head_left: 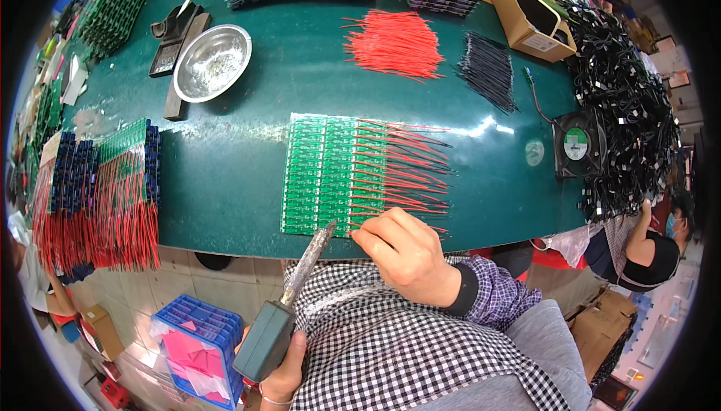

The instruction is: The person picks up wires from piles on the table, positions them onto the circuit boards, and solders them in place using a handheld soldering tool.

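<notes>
My left hand (284, 372) is closed around the dark green handle of a soldering gun (272, 339). The gun's worn metal barrel slants up, and its tip meets the lower edge of a green circuit board panel (300, 174). Beside that tip my right hand (409, 255) is pinched at the panel's lower right corner, on a thin wire mostly hidden by the fingers. Rows of red and black wires (417, 167) stick out to the right from the panel's right-hand section. The panel lies flat at the near edge of the green table (225, 193).
Loose red wires (394, 44) and black wires (487, 73) lie beyond the panel. A metal bowl (188, 77) is far left. Wired boards (124, 178) stand at the left edge. A small fan (578, 144) and a black cable heap (627, 103) are right. Other people work on both sides.
</notes>
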### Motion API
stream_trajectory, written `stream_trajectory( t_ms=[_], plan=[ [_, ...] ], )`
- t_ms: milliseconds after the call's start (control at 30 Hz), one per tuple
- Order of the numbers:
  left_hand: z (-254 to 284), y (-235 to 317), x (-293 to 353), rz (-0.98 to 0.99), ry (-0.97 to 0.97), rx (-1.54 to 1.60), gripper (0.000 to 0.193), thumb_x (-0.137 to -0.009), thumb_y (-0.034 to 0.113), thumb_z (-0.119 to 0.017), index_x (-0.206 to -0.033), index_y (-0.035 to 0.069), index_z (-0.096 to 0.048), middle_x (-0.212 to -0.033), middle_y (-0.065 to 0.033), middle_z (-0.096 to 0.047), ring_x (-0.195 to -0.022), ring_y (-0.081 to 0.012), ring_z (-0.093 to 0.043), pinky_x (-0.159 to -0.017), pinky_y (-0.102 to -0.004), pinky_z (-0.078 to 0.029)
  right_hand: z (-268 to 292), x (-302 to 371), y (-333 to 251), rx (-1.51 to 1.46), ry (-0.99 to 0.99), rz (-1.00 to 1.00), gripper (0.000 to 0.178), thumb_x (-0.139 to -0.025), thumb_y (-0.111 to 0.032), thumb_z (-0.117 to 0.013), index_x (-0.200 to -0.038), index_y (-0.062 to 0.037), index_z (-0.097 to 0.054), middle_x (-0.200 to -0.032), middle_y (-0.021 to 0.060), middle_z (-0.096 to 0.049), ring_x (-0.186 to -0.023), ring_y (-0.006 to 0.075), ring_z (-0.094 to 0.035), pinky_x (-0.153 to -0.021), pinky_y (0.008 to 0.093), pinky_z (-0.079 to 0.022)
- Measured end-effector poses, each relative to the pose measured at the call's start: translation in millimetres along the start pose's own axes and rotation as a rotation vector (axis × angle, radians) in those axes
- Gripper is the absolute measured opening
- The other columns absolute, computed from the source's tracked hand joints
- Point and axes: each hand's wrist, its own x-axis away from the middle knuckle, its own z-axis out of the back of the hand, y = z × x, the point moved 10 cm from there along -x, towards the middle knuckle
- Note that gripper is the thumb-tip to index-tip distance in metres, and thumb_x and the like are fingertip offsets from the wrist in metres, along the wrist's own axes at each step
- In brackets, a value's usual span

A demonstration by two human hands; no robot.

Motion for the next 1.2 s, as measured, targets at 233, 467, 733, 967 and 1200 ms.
stream_trajectory(
  t_ms=[233,467,733,967,1200],
  plan=[
    [-2,-12,-2,0.265,0.098,0.31,0.048,-0.076,-0.002,-0.081,-0.121,-0.004,-0.062,-0.108,-0.0144,-0.068,-0.076,-0.0169,-0.062,-0.061,-0.0276,-0.052,40,-25,17,-0.061,0.142,0.016,0.022,-0.07,-0.001,-0.069,-0.092,0.0005,-0.067,-0.087,0.0084,-0.064,-0.078,0.0247,-0.062,-0.065,0.0361,-0.05],
    [-23,-12,-41,0.385,-0.053,0.071,0.042,-0.088,0.01,-0.078,-0.125,-0.005,-0.065,-0.099,-0.0073,-0.071,-0.073,-0.0148,-0.062,-0.065,-0.0289,-0.051,36,-85,117,0.059,0.122,0.072,0.013,-0.073,0.0,-0.066,-0.084,-0.0055,-0.062,-0.086,0.0072,-0.057,-0.084,0.0282,-0.058,-0.071,0.0386,-0.05],
    [-60,24,-90,0.229,-0.124,0.133,0.041,-0.089,0.009,-0.077,-0.125,-0.005,-0.064,-0.097,-0.007,-0.07,-0.071,-0.0142,-0.06,-0.063,-0.0287,-0.049,42,-107,156,0.192,0.235,0.058,0.014,-0.079,-0.004,-0.071,-0.092,-0.0056,-0.068,-0.094,0.0058,-0.063,-0.089,0.0263,-0.061,-0.077,0.0374,-0.052],
    [-74,30,-106,0.19,-0.121,0.171,0.041,-0.089,0.008,-0.076,-0.126,-0.005,-0.064,-0.096,-0.0068,-0.07,-0.07,-0.0136,-0.058,-0.062,-0.0286,-0.048,121,-66,237,0.422,0.347,-0.201,0.008,-0.078,-0.005,-0.072,-0.086,-0.006,-0.069,-0.091,0.0058,-0.062,-0.09,0.0277,-0.058,-0.079,0.0383,-0.051],
    [-72,32,-103,0.177,-0.101,0.171,0.041,-0.089,0.007,-0.076,-0.126,-0.005,-0.064,-0.095,-0.0065,-0.069,-0.068,-0.013,-0.057,-0.06,-0.0284,-0.047,126,-52,259,0.441,0.245,-0.33,0.01,-0.079,-0.003,-0.075,-0.087,-0.003,-0.068,-0.092,0.0062,-0.062,-0.091,0.029,-0.059,-0.081,0.0391,-0.051]
  ],
)
